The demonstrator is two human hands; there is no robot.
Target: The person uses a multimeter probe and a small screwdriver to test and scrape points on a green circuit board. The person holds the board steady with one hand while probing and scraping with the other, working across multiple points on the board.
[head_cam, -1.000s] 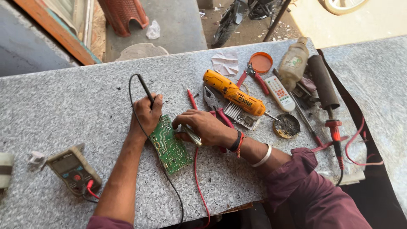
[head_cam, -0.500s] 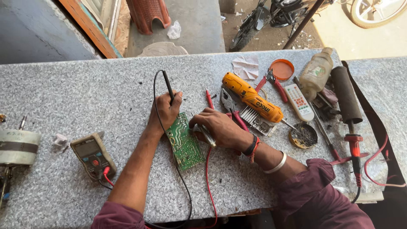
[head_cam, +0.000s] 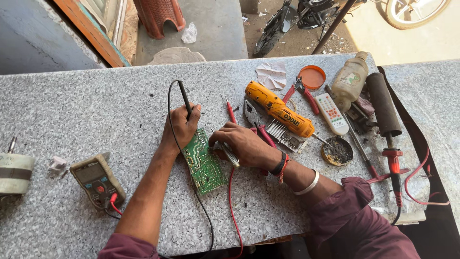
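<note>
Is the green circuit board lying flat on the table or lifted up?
Lying flat: the green circuit board rests on the table, the left hand steadying its top edge.

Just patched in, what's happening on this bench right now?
A person is working on a green circuit board lying on a speckled stone table. Their left hand holds a black probe by the board's top edge; their right hand grips a slim silver-tipped tool over the board. A multimeter lies to the left with its leads plugged in. A yellow power screwdriver, pliers and a remote lie to the right.
</note>
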